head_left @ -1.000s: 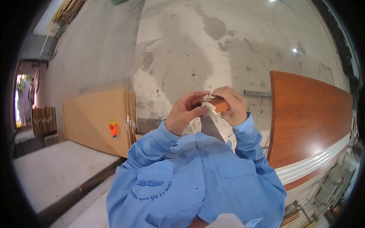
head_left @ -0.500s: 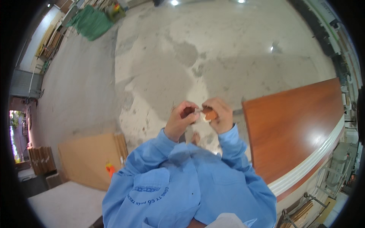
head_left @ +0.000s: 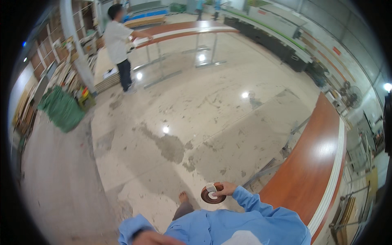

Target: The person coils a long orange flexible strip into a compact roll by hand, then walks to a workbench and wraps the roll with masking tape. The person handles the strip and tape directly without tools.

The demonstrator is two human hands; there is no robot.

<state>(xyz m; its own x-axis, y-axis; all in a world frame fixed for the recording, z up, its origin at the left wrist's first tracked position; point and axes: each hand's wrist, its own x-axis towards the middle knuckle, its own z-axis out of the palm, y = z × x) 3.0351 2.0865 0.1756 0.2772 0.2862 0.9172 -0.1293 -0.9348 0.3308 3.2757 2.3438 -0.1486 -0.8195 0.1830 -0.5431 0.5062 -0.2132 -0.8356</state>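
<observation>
In front of my body, my right hand (head_left: 227,189) is closed on a coiled roll of brown edge banding (head_left: 205,198), thumb laid across its side. A small pale piece (head_left: 211,187) sits against the coil by the fingers; I cannot make out what it is. My left hand (head_left: 157,238) is low at the bottom edge near my blue jacket, cut off and smeared, its fingers not readable. To my right stands a long wood-brown panel (head_left: 304,163) with a white strip along its outer side.
Metal support legs (head_left: 261,174) jut out beside the panel at floor level. A green sack (head_left: 61,108) lies at left. Far off, a person in a white shirt (head_left: 117,41) touches another long brown panel (head_left: 175,28) on metal stands. Machinery (head_left: 269,34) lines the far right.
My view has risen toward the far room. My hands were together at a small brown object; now they are apart, the left drawn back low, the right holding the roll.
</observation>
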